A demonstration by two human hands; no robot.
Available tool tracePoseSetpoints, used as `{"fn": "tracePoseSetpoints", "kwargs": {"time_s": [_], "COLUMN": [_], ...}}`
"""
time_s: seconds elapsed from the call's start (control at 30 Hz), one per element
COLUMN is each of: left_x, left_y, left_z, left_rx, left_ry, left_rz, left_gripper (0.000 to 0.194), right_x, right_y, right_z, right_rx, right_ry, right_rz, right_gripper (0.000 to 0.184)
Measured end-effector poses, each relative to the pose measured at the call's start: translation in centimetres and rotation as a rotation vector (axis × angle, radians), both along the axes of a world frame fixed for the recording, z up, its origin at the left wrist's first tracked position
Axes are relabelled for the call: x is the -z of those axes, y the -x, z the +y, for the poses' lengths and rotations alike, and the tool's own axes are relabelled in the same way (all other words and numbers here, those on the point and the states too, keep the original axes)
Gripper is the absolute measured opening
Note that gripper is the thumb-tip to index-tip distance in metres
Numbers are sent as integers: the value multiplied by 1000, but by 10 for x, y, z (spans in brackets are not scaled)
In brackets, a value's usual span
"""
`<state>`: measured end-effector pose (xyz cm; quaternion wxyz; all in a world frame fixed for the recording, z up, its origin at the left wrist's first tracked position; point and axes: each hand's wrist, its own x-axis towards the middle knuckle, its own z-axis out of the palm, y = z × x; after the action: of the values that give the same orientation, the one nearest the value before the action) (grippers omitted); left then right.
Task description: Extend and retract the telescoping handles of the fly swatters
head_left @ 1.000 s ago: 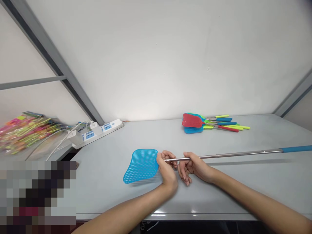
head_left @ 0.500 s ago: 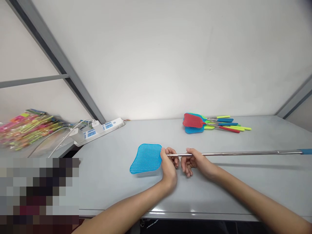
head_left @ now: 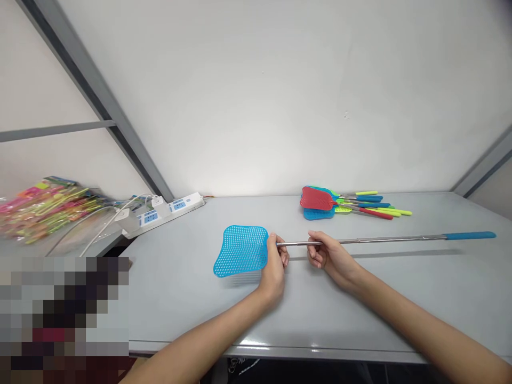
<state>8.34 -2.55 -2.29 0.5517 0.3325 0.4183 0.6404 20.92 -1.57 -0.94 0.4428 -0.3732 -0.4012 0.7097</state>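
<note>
A blue fly swatter (head_left: 241, 250) with a perforated head and a long telescopic metal rod is held level above the table. Its blue handle grip (head_left: 470, 235) points to the right. My left hand (head_left: 276, 261) is closed around the neck, right beside the head. Further along, my right hand (head_left: 328, 255) pinches the metal rod between thumb and fingers, its lower fingers curled beneath. A stretch of bare rod shows between the two hands. The swatter's shadow falls on the table below it.
Several fly swatters (head_left: 318, 198) in red, blue and green lie piled at the back against the wall. A white power strip (head_left: 168, 213) with plugs and cables lies at the back left. Bagged colourful items (head_left: 48, 208) sit at far left. The table's front edge (head_left: 320, 352) is near me.
The swatter's rod looks shorter, and its blue handle has moved left so that it is fully in view. My hands have risen slightly and stand a little further apart.
</note>
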Motion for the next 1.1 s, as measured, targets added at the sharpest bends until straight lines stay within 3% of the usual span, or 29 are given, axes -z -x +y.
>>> {"fn": "tracePoseSetpoints", "kwargs": {"time_s": [0.13, 0.5, 1.1], "left_x": [-1, -9, -7], "left_y": [-1, 1, 4], "left_z": [-1, -5, -3], "left_rx": [-5, -36, 30], "left_ry": [-10, -101, -46], "left_rz": [31, 150, 133], "left_gripper": [31, 37, 33], "right_x": [-1, 1, 3], "right_y": [-2, -3, -1], "right_z": [1, 1, -3], "right_rx": [25, -93, -140], "right_ry": [-2, 18, -77], "right_rz": [59, 200, 89], "right_gripper": [36, 39, 42]}}
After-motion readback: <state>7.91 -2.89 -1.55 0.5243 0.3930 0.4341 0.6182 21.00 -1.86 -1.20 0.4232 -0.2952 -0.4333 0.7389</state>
